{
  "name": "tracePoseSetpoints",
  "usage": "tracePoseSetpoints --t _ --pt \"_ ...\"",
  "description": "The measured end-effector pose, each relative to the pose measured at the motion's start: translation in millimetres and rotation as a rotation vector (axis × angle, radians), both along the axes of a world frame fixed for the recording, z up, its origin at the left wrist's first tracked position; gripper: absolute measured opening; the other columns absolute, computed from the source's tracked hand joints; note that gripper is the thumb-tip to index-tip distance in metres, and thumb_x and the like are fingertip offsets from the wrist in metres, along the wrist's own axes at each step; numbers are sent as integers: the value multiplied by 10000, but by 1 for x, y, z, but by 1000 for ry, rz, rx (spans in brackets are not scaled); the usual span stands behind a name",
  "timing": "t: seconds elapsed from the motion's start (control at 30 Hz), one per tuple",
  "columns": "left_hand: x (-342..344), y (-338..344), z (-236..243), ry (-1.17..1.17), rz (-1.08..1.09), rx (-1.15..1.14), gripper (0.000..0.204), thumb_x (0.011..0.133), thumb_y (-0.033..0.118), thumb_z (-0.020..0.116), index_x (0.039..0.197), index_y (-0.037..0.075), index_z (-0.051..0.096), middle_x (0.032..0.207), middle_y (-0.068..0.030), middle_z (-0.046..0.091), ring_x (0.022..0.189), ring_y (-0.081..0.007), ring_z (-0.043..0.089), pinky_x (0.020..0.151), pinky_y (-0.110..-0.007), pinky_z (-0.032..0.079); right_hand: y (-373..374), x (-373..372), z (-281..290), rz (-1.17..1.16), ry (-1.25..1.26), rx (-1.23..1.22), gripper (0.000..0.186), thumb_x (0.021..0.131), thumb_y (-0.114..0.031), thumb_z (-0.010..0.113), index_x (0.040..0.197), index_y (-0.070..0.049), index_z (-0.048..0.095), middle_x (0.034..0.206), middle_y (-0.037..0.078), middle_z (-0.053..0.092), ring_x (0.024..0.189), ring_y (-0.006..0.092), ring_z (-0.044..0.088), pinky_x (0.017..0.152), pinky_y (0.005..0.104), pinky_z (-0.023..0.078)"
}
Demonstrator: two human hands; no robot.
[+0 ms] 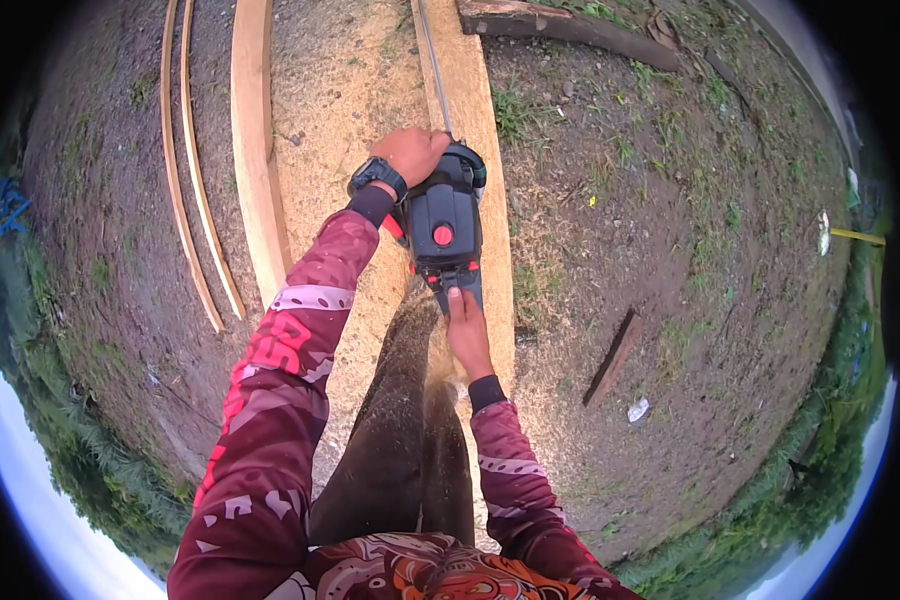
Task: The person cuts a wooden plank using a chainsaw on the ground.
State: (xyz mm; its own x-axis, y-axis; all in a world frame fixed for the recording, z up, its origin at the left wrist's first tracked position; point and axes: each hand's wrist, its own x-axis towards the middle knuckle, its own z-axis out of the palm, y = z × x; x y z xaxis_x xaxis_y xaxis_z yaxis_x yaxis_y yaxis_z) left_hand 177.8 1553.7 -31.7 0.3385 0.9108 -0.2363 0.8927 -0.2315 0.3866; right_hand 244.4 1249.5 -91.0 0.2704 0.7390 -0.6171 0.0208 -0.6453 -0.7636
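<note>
A black chainsaw (448, 212) with red parts is between my two hands, over a long pale timber (470, 80). Its narrow bar (432, 55) points away from me along that timber. My left hand (413, 155), with a dark watch at the wrist, is closed at the front handle; some of its fingers are hidden behind the saw. My right hand (467, 330) grips the rear handle, the thumb lying on top. Sawdust covers my dark trousers (395, 430) and sprays close to my legs below the saw.
Left of the sawdust-strewn ground stands a thick squared beam (257, 150), with two thin strips (182, 170) farther left. A dark log (570, 30) lies at the far right of the timber. A short brown board (613, 357) rests on the soil at right, beside a small whitish scrap (638, 409).
</note>
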Motion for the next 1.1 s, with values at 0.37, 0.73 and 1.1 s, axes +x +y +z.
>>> tracePoseSetpoints --t 0.37,0.73,1.1 --pt "-3 -92 -8 -24 -37 -21 572 965 496 432 980 46 785 969 -261 742 921 -469 715 850 -539 569 -89 -3 -11 -1 -20 -19 479 1107 -442 412 1171 -4 594 1015 314 666 1010 537 607 889 541 458" --pt "-14 -174 -17 -3 -1 -19 505 981 459 456 922 67 769 934 -232 738 872 -461 704 796 -523 562 -175 -16 -27 -26 -42 55 492 1115 -417 434 1206 34 609 830 133 606 709 239 562 710 396 464" --pt "-4 -82 -4 -19 -45 -9 516 980 466 459 942 48 759 960 -245 729 904 -469 696 819 -534 558 -81 -12 -28 -63 7 32 513 1108 -442 428 1215 28 605 961 238 643 891 392 596 828 468 470"
